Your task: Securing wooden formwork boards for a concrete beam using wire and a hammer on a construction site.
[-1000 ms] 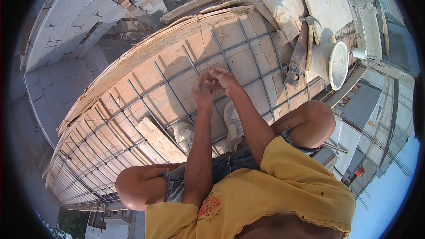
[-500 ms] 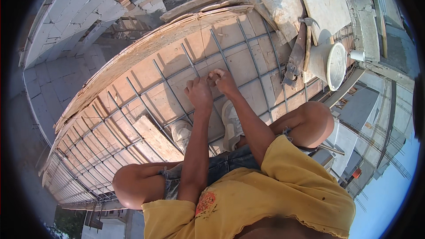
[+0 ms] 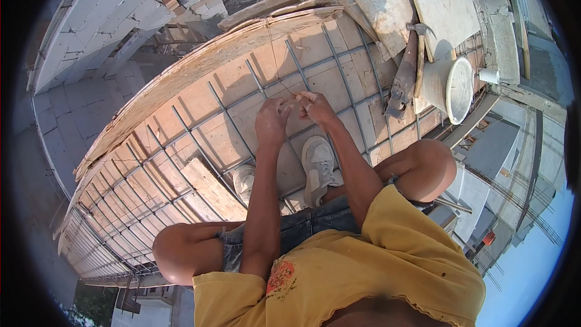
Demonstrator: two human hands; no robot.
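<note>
Both my hands work close together above a grid of steel rebar (image 3: 249, 68) laid over flat brownish boards. My right hand (image 3: 317, 109) has its fingers pinched on a thin wire (image 3: 289, 89), which runs up and left from the fingertips. Just left of it, my left hand (image 3: 272, 121) has its fingers bent in toward the right one; whatever lies between them is too small to make out. Below the hands, my light-coloured shoes (image 3: 319, 166) stand among the bars.
To the right lie a hammer (image 3: 420, 54), a handsaw (image 3: 402, 85) and a pale bucket (image 3: 460, 91) tipped on its side. Board pieces (image 3: 445, 15) lie behind them. A wooden form edge (image 3: 163, 88) bounds the grid, with a drop beyond. One loose plank (image 3: 212, 191) rests at left.
My hands have come slightly apart and the left has turned, its fingers less folded. Both sit a little lower. The thin wire now shows beside the right fingertips. My right shoe shows more.
</note>
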